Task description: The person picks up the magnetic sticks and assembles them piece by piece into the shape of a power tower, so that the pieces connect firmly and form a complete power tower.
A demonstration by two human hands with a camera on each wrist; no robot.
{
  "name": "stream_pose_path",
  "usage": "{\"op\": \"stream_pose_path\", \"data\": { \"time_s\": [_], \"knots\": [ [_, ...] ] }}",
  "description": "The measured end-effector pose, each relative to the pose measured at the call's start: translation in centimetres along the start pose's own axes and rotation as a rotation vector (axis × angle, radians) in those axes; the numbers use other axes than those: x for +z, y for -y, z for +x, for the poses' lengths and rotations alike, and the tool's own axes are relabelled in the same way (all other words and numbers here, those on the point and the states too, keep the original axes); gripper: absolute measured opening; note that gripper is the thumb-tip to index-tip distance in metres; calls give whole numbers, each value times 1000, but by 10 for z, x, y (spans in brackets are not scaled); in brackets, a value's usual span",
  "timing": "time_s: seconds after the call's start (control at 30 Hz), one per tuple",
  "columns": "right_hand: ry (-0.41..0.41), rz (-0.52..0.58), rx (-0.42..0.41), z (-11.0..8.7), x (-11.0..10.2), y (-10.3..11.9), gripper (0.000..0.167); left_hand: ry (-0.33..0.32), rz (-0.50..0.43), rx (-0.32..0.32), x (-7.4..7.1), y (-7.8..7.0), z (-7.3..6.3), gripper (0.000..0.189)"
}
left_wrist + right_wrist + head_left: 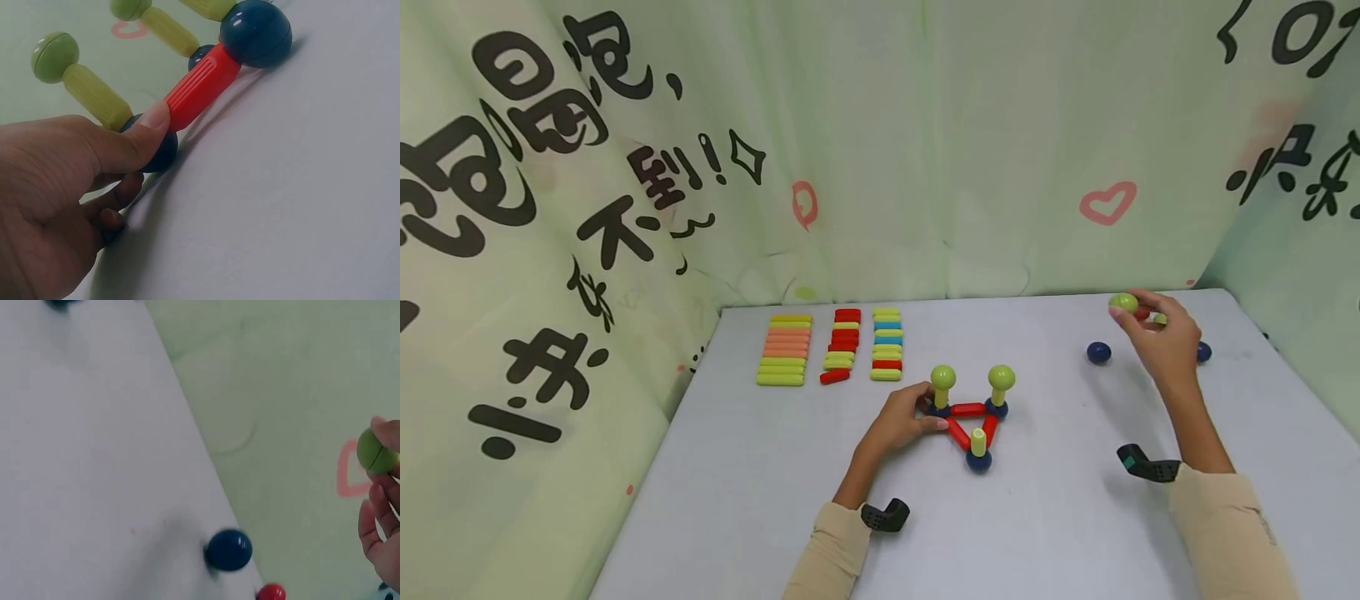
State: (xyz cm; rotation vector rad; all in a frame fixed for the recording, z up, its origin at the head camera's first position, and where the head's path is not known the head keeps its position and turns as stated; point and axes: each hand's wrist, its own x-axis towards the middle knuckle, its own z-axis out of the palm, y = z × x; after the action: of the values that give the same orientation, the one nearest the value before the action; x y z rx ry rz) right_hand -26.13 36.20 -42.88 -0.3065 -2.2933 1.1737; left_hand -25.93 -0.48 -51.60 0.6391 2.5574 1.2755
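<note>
A triangular ball-and-rod toy frame (967,410) stands mid-table, with red rods joining blue balls at its corners. Yellow-green rods rise from the corners; two carry green balls, while the front rod (978,442) has a bare top. My left hand (904,419) grips the frame's back-left blue ball (161,150), its thumb over the joint with the red rod (203,87). Held up over the table's far right, a green ball (375,452) is pinched between thumb and fingers of my right hand (1171,342). That hand partly hides red and green pieces behind it.
Rows of yellow-green and salmon rods (786,350), red and green rods (844,337), and mixed rods (887,343) lie at the back left. Blue balls (1098,353) sit near the right hand. A printed curtain (940,167) hangs behind the table's far edge.
</note>
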Motion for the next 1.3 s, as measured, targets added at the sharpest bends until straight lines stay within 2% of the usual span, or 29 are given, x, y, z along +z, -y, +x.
{"op": "stream_pose_path", "data": {
  "time_s": [0.13, 0.27, 0.37, 0.43, 0.53, 0.67, 0.77, 1.07, 1.3],
  "knots": [
    [142, 229, -169, -39, 8, 31, 41, -17, 4, 6, 1, 0, -1, 34],
    [346, 323, -342, -75, 25, 54, 38, -41, 9, -6, 2, 1, -1, 34],
    [492, 338, -407, -97, 37, 70, 39, -52, 12, -10, 1, 0, -1, 34],
    [573, 353, -423, -110, 41, 81, 39, -52, 11, -11, 0, -1, -1, 34],
    [652, 399, -439, -123, 51, 82, 40, -49, 20, -7, 0, -2, -1, 33],
    [700, 414, -447, -136, 59, 82, 39, -54, 30, -16, 0, -3, -2, 33],
    [716, 393, -453, -142, 58, 90, 38, -56, 29, -28, -1, -3, -4, 33],
    [689, 358, -485, -144, 56, 91, 37, -67, 39, 3, -2, -1, -5, 32],
    [669, 337, -536, -146, 55, 94, 37, -66, 35, -8, -3, -3, -5, 31]
  ]
}}
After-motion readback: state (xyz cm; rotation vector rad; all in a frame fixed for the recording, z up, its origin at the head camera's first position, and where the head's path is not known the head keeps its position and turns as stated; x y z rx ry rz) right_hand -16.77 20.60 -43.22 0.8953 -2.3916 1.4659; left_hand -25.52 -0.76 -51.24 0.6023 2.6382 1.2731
